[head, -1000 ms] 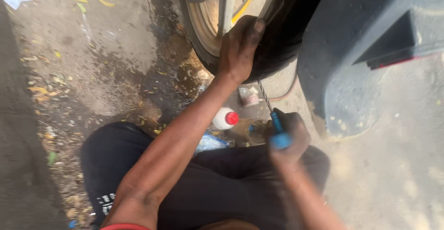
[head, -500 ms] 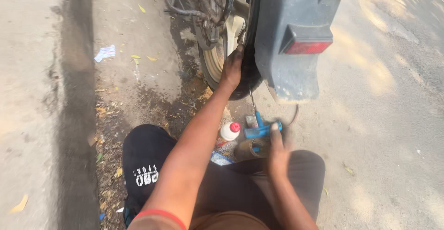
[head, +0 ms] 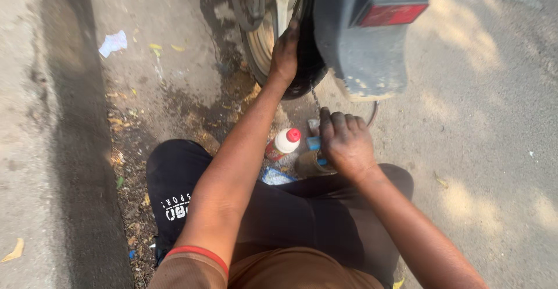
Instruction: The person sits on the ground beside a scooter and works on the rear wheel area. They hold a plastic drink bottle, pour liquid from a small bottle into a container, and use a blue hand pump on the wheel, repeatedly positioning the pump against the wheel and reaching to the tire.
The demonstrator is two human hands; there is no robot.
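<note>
I crouch behind a motorbike's rear wheel [head: 264,45]. My left hand [head: 285,53] lies flat on the black tyre [head: 308,68], fingers pointing up. My right hand [head: 346,141] reaches down to the ground, fingers curled over a blue-handled tool [head: 314,143] next to a small round tin [head: 308,164]. A white bottle with a red cap [head: 283,142] lies tilted on the ground between my forearms. The grey mudguard with a red reflector [head: 372,27] hangs over the tyre.
A concrete kerb strip [head: 52,149] runs down the left side. Dirt, dry leaves and a scrap of white paper [head: 113,43] litter the ground. My knees in black trousers [head: 180,190] fill the lower middle. Open asphalt [head: 488,149] lies to the right.
The camera view has moved closer and shifted. My right hand has lowered onto the blue tool on the ground. My left hand stays on the tyre.
</note>
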